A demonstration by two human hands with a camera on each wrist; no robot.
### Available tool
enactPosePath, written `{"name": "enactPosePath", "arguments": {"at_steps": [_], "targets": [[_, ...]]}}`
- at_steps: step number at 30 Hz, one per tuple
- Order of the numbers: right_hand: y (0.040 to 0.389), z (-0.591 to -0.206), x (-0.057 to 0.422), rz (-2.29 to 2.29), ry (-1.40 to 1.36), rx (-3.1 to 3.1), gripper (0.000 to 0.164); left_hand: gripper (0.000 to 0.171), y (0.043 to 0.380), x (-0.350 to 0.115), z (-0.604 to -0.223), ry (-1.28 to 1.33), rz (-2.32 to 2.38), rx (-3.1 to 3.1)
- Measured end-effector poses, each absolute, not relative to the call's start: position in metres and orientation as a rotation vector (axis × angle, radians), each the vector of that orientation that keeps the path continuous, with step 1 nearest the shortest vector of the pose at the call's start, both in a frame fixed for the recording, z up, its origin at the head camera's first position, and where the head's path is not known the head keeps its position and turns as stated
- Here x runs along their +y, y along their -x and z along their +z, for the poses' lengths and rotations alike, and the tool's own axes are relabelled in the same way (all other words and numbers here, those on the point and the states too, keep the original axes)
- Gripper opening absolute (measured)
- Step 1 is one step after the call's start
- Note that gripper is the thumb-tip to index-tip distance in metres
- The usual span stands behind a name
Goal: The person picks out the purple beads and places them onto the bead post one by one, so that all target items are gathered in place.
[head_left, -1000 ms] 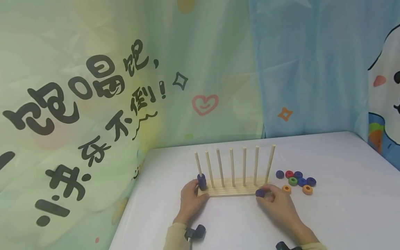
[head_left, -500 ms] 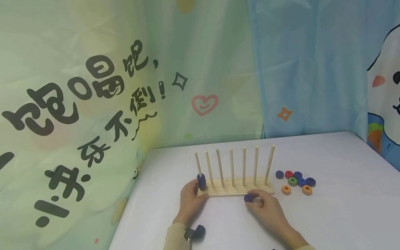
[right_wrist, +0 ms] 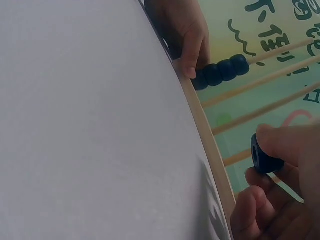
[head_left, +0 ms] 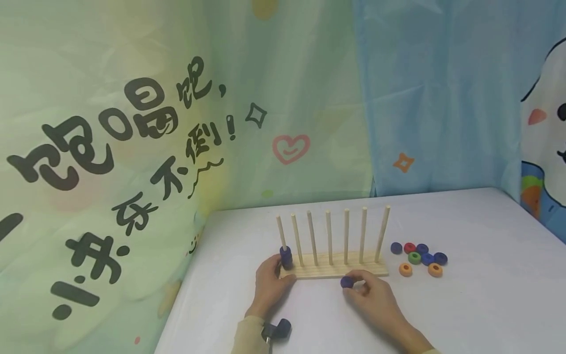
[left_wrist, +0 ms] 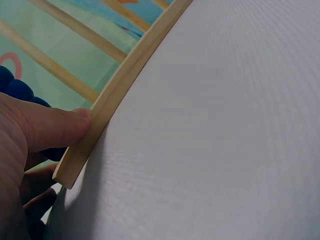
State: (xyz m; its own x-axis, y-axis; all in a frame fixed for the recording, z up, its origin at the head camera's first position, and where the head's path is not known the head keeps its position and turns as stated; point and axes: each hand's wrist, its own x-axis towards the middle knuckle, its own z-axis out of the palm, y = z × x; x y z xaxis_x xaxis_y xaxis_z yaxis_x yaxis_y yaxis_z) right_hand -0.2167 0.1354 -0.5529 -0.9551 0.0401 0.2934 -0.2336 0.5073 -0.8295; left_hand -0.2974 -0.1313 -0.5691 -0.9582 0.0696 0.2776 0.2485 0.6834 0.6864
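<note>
A wooden peg rack (head_left: 309,272) with a row of upright pegs stands on the table. My left hand (head_left: 270,281) grips its left end, the thumb against the front edge and the fingers round behind. Dark blue beads (right_wrist: 220,73) are stacked on the leftmost peg, right beside that hand. The other pegs carry no beads. Between thumb and fingers my right hand (head_left: 371,295) pinches a dark blue bead (head_left: 347,282), in front of the rack and right of its middle. The hole of this bead shows in the right wrist view.
Right of the rack several loose beads lie on the white tabletop (head_left: 486,305): a red bead (head_left: 410,248), a green bead (head_left: 414,258), two orange ones and several blue ones. Printed curtains (head_left: 292,98) hang behind and to the left of the table.
My right hand has moved left along the rack's front with the dark blue bead, slowing over the last half second. The left hand and the rack have stayed put.
</note>
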Motion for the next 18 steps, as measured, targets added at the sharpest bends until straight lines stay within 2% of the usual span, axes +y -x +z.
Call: {"name": "enactPosePath", "arguments": {"at_steps": [11,18], "targets": [[0.2174,-0.5490,0.1348,1.480,-0.126,-2.487,0.032,0.052,0.2990,-0.1294,-0.5712,0.315,-1.124,-2.647],[0.2236,-0.5438,0.1278,1.438,-0.212,-2.401,0.036,0.050,0.2969,-0.1332,-0.5662,0.296,-1.133,-2.631]]}}
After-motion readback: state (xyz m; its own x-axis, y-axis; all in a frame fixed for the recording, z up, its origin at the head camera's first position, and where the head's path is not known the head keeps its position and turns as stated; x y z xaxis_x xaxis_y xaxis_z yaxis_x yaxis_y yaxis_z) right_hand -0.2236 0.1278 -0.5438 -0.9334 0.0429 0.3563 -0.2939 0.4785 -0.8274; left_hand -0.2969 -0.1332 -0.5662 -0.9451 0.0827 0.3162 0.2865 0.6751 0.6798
